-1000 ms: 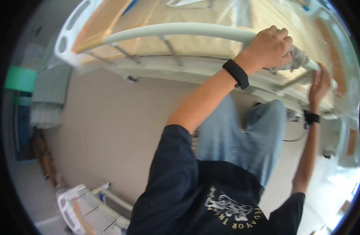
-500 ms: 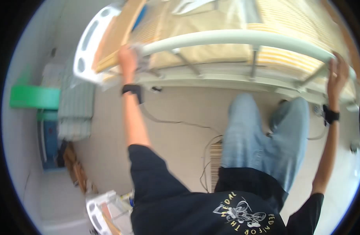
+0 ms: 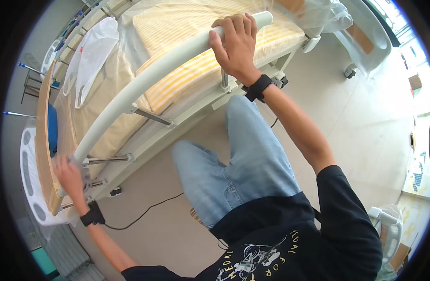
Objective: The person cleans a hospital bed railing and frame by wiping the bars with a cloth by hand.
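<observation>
A pale bed side rail (image 3: 149,70) curves along the near edge of a bed with a yellow-striped mattress (image 3: 182,86). My right hand (image 3: 236,44) lies over the rail's upper right part, fingers curled across the top and thumb on the near side. At the rail's lower left end is my left hand (image 3: 69,175), beside a wooden board (image 3: 44,136). Its fingers are smeared by motion. Something greyish and blurred shows next to that hand; what it is and whether I hold it, I cannot make out. Both wrists wear black bands.
A white plastic bag (image 3: 91,56) lies on the bed. The white bed end panel (image 3: 30,173) stands at the left. Another bed end on casters (image 3: 364,47) is at the upper right. A black cable (image 3: 145,213) runs over the floor from near my left wrist.
My view has swung to the right, and the bed now lies diagonally. My right hand has moved along the rail, away from its right end. My left hand remains near the rail's left end.
</observation>
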Action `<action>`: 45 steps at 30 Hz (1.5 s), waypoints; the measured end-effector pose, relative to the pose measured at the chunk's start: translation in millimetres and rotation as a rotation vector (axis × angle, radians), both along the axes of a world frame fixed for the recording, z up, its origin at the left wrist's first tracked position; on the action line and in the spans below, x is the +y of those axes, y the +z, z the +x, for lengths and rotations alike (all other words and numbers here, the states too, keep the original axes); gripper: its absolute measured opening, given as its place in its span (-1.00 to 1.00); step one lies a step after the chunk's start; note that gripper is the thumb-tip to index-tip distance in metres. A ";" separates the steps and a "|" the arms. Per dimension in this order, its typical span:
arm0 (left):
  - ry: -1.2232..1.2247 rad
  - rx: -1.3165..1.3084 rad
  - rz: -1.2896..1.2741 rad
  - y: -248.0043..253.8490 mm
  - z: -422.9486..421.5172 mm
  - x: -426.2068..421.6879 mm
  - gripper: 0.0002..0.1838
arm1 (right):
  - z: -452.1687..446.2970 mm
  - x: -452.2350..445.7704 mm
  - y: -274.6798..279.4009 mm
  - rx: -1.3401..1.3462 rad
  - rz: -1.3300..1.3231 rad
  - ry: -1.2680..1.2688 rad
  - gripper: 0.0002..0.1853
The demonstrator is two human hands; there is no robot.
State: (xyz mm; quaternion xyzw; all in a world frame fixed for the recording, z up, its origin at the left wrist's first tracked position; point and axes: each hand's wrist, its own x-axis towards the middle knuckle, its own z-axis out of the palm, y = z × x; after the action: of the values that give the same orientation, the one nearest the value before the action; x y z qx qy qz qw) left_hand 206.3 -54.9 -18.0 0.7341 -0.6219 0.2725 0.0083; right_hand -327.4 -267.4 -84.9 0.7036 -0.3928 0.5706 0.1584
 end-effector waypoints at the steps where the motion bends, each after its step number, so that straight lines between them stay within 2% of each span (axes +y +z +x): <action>1: -0.096 0.021 -0.008 0.4 -38.5 -16.1 -0.59 | 0.2 0.5 -0.5 -0.006 0.009 0.004 -0.71; 4: -0.269 0.122 0.003 15.1 -190.7 -56.8 -0.67 | -3.3 3.8 1.2 0.014 0.009 0.012 -0.70; 5: -0.437 0.150 -0.091 9.1 -222.8 -76.2 -0.69 | -3.8 4.8 2.4 0.021 0.011 0.018 -0.70; 6: -0.555 0.201 -0.173 7.0 -261.5 -92.3 -0.67 | -5.1 7.8 4.4 0.033 0.025 0.020 -0.70; 7: -0.572 0.226 -0.141 10.8 -294.3 -105.2 -0.60 | -6.4 10.2 6.3 0.047 0.035 0.030 -0.71; 9: -0.677 0.270 -0.169 8.5 -346.1 -134.4 -0.61 | -8.2 14.2 8.1 0.080 0.067 0.030 -0.72; 11: -0.814 0.357 -0.295 -2.0 -384.1 -168.5 -0.71 | -11.3 17.6 10.0 0.099 0.100 0.047 -0.70; 12: -0.861 0.427 -0.274 -2.7 -398.2 -178.6 -0.76 | -14.0 15.8 8.9 0.084 0.083 0.071 -0.68; 18: -0.846 0.666 -0.298 -5.3 -415.8 -191.0 -0.73 | -22.0 10.4 4.1 0.067 0.054 0.159 -0.57; 21: -0.925 0.585 -0.319 -7.4 -398.5 -179.6 -0.63 | -30.0 0.7 -10.0 -0.003 0.078 0.178 -0.59; 24: -0.925 0.438 -0.430 -21.1 -385.1 -181.7 -0.68 | -38.2 -7.8 -11.4 0.014 0.115 0.184 -0.59; 30: -0.807 0.387 -0.498 -23.8 -292.2 -134.9 -0.77 | -50.4 -8.4 -8.1 0.307 0.095 0.089 -0.53; 32: -0.748 0.337 -0.553 -27.0 -243.9 -109.4 -0.78 | -51.1 -11.3 -13.2 0.274 0.095 0.095 -0.55; 36: -0.621 0.301 -0.489 -24.9 -135.1 -50.1 -0.78 | -51.0 -14.9 -12.7 0.275 0.077 0.086 -0.57; 39: -0.421 0.310 -0.490 -21.9 -57.7 -2.4 -0.80 | -50.7 -14.0 -13.2 0.262 0.088 0.076 -0.57; 42: -0.251 0.334 -0.503 -21.5 13.6 30.7 -0.71 | -51.6 -15.6 -14.6 0.247 0.094 0.108 -0.57; 45: -0.067 0.343 -0.517 -27.6 81.9 58.2 -0.75 | -51.3 -15.9 -16.5 0.243 0.086 0.091 -0.57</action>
State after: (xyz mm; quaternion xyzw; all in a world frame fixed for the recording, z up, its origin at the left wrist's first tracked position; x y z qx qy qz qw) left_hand 288.1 3.4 -45.6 0.7219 -0.5454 0.2934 0.3087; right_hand -378.6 -283.3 -101.4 0.7907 -0.3626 0.4704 0.1484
